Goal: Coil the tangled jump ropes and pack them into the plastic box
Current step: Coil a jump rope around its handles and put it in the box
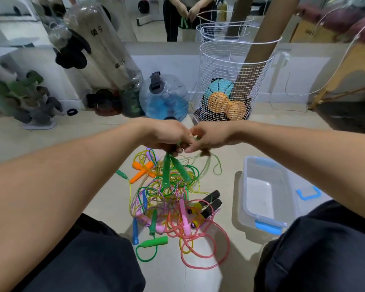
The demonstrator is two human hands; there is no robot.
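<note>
Fingers of the left hand (167, 137) curl down round the tops of two green handles (171, 169), which hang below the fist, splayed slightly apart. Fingers of the right hand (209, 138) are bent inward toward the left; thumb and forefinger appear to pinch a thin green cord (216, 165) at the point where the two hands meet, though motion blur hides the exact grip. Both forearms reach forward, roughly level, wrists converging at mid-frame, palms turned down.

A loop of the green cord dangles, blurred, beneath the right hand.

Tangled ropes (169, 203) lie heaped on the floor directly under the hands: yellow, green, pink and purple cords mixed together, with orange handles (142, 170) at the far left edge, black foam handles (212, 204) at the right, blue and pink ones within. A pink cord trails nearest the knees.

Plastic box (249, 186), clear with blue latches, stands open on the floor just right of the heap, nothing inside. Its lid (308, 193) lies beside it.

White wire basket (234, 66) stands beyond, against the wall.
</note>
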